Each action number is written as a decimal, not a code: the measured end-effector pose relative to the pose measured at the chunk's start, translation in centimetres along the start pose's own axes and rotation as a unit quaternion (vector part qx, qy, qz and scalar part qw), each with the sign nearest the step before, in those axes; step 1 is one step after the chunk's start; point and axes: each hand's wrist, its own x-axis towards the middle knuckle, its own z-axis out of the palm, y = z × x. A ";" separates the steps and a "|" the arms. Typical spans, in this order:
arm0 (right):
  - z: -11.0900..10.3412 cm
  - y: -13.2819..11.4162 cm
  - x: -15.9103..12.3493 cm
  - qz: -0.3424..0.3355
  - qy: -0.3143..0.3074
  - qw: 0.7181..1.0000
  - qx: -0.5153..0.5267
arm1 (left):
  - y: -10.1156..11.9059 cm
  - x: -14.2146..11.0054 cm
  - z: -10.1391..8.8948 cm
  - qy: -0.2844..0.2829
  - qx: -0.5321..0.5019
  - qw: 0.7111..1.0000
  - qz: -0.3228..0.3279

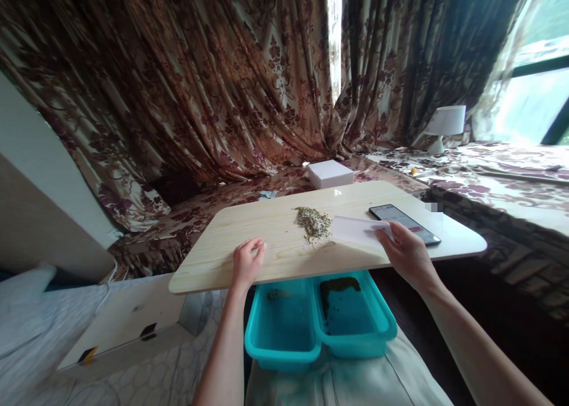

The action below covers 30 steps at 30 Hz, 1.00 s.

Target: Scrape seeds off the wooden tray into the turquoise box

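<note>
The worktop's near edge [284, 281] hides the far ends of two turquoise tubs [283, 357]. At that edge the left hand [249, 259] sits loosely half-open; the right hand [406, 252] pinches a white card [355, 231] beside a phone [402, 221]. Left of the card lies a grain pile [313, 223], its kind unclear; the worktop runs on leftward.

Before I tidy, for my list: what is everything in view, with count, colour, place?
table: one, pale wood, centre
grains: one pile, green and whitish, on table
card: one, white, right of grains
phone: one, dark, table's right
bins: two, turquoise, below table's near edge
small box: one, white, behind table
large box: one, white, lower left
bedding: one, whitish, under large box
lamp: one, white, far right
curtains: at least two, brownish floral, background
window: one, dark frame, right edge
left hand: one, bare, table's near edge
right hand: one, bare, gripping card
</note>
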 end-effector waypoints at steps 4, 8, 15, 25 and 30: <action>-0.1 -0.2 0.1 0.011 -0.006 1.000 0.006 | 0.0 0.0 0.0 0.003 -0.001 1.000 0.003; -0.3 -0.6 -0.2 0.023 -0.016 0.999 0.021 | 0.0 -0.1 0.0 0.006 -0.001 1.000 0.005; -0.5 -1.2 -0.2 0.028 -0.020 0.999 0.042 | 0.0 -0.1 0.0 0.007 -0.001 1.000 0.007; -1.0 -1.4 -0.6 0.005 -0.014 1.000 0.003 | 0.1 -0.1 0.0 0.005 0.001 1.000 0.006; -1.4 -0.9 -0.9 0.026 -0.010 1.000 0.007 | 0.3 -0.2 0.0 0.008 0.003 1.000 0.007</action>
